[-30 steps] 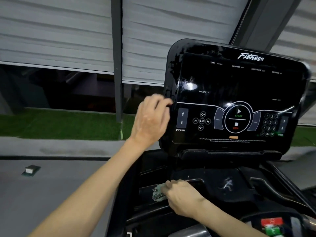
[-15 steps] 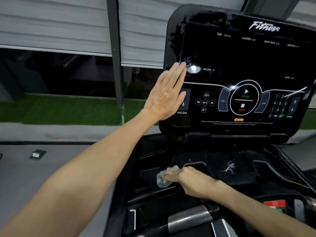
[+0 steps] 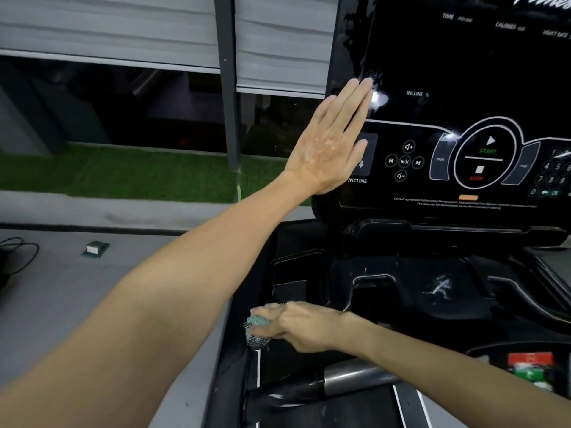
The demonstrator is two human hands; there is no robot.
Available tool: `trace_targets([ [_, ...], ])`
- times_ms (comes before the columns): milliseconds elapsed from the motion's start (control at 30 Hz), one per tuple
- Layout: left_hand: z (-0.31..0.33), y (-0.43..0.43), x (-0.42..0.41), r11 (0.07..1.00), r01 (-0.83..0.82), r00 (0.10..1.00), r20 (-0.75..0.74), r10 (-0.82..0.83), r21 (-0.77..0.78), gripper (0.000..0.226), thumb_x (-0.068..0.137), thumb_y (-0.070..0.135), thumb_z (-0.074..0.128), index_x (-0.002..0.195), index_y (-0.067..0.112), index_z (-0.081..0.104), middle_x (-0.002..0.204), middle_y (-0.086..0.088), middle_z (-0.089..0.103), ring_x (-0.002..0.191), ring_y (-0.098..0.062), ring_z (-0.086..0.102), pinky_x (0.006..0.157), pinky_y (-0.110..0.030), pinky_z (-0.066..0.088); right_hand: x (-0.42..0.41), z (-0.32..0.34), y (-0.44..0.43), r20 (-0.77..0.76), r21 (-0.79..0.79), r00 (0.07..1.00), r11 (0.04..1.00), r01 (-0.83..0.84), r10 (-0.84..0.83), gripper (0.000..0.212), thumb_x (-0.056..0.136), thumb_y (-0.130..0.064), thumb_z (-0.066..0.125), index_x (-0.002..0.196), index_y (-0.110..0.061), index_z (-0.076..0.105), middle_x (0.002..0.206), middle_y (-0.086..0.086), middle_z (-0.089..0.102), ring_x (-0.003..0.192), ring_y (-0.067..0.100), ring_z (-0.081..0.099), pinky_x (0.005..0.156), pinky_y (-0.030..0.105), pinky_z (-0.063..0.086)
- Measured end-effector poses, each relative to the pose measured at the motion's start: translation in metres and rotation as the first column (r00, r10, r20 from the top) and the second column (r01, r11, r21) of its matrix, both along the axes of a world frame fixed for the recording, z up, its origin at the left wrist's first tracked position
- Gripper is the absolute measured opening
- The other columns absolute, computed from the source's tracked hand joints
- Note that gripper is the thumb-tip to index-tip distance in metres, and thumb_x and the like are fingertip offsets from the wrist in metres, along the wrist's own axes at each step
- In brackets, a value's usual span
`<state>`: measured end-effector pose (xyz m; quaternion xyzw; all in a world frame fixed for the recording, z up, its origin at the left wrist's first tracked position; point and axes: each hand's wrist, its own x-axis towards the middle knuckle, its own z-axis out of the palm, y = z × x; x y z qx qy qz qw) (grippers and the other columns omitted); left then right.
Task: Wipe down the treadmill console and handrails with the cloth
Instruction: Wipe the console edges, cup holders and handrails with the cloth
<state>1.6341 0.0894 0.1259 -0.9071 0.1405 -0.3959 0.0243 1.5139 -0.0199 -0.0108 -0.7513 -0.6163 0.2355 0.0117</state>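
The black treadmill console (image 3: 448, 72) fills the upper right, with its START and STOP buttons lit. My left hand (image 3: 330, 140) lies flat and open against the console's left edge, fingers together and pointing up. Below it, my right hand (image 3: 296, 325) presses a small teal and dark cloth (image 3: 256, 330) onto the left edge of the black tray deck (image 3: 386, 291) under the console. Only the cloth's left end shows past my fingers. A silver and black handrail grip (image 3: 349, 379) runs across beneath my right hand.
A red and green safety switch (image 3: 530, 367) sits at the lower right. Grey floor (image 3: 92, 304) lies left of the treadmill, with a small block (image 3: 95, 249) and a black cable (image 3: 15, 257) on it. Beyond are artificial grass (image 3: 123, 174), a dark post (image 3: 227, 88) and window blinds.
My left hand let go of the console's side edge and opened flat against it. My right hand slid the cloth left and toward me along the tray deck. The view has tilted down.
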Motion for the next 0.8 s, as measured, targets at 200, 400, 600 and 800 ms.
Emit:
trace_targets([
  [200, -0.001, 0.001, -0.001, 1.0, -0.011, 1.0, 0.005, 0.011, 0.003, 0.061, 0.101, 0.032, 0.029, 0.153, -0.001, 0.021, 0.161, -0.015, 0.02, 0.15, -0.027, 0.016, 0.122, -0.038, 0.014, 0.016, 0.031, -0.033, 0.09, -0.158, 0.991, 0.984, -0.085, 0.1, 0.081, 0.08, 0.02, 0.037, 0.149, -0.022, 0.033, 0.16, 0.002, 0.016, 0.145, 0.022, 0.022, 0.105, 0.045, 0.039],
  [400, -0.002, -0.001, 0.0, 1.0, -0.013, 1.0, 0.007, 0.013, -0.003, 0.062, 0.101, 0.032, 0.03, 0.152, 0.0, 0.022, 0.161, -0.015, 0.02, 0.15, -0.027, 0.017, 0.122, -0.038, 0.013, 0.012, 0.037, -0.048, 0.092, -0.133, 0.995, 0.991, -0.012, 0.025, 0.049, 0.098, -0.007, 0.037, 0.145, -0.02, 0.039, 0.155, 0.008, 0.024, 0.14, 0.029, 0.03, 0.103, 0.048, 0.042],
  [600, -0.001, -0.001, -0.001, 1.0, -0.028, 1.0, -0.008, 0.028, 0.007, 0.062, 0.101, 0.033, 0.029, 0.153, 0.0, 0.021, 0.162, -0.014, 0.019, 0.15, -0.027, 0.016, 0.122, -0.038, 0.013, -0.014, 0.011, 0.006, 0.247, -0.099, 0.943, 0.974, -0.204, 0.223, 0.051, 0.092, 0.0, 0.048, 0.139, -0.018, 0.043, 0.15, 0.007, 0.03, 0.128, 0.027, 0.04, 0.093, 0.039, 0.049],
  [800, -0.001, 0.0, -0.002, 1.0, -0.031, 1.0, -0.008, 0.031, 0.004, 0.062, 0.101, 0.033, 0.028, 0.153, 0.0, 0.02, 0.162, -0.014, 0.018, 0.15, -0.026, 0.015, 0.122, -0.038, 0.013, 0.012, 0.033, -0.033, 0.181, -0.259, 0.94, 0.936, -0.238, 0.289, 0.069, 0.086, 0.012, 0.042, 0.148, -0.017, 0.031, 0.161, 0.003, 0.009, 0.146, 0.029, 0.013, 0.113, 0.041, 0.03],
])
